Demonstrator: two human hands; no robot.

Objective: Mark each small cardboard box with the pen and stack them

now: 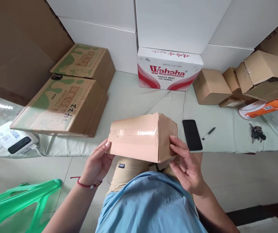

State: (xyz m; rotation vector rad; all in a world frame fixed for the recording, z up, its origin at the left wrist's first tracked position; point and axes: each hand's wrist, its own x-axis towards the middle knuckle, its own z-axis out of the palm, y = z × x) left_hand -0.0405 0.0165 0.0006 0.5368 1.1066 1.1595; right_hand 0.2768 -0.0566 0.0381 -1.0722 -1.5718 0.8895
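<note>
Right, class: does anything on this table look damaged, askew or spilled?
Nothing looks spilled. The cardboard box behind the orange tube has a dark patch along one edge, odd against its plain brown sides; torn or stained, I cannot tell.

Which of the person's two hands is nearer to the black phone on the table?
Right. The right hand is close to the phone, at the near end of it; the left hand is farther away, at the cardboard box's left end.

Person is wearing: one blue shirt (150, 207); beige pants (126, 176), dark label (121, 166); red cord bracelet (86, 185), beaded, left wrist (90, 177).
</note>
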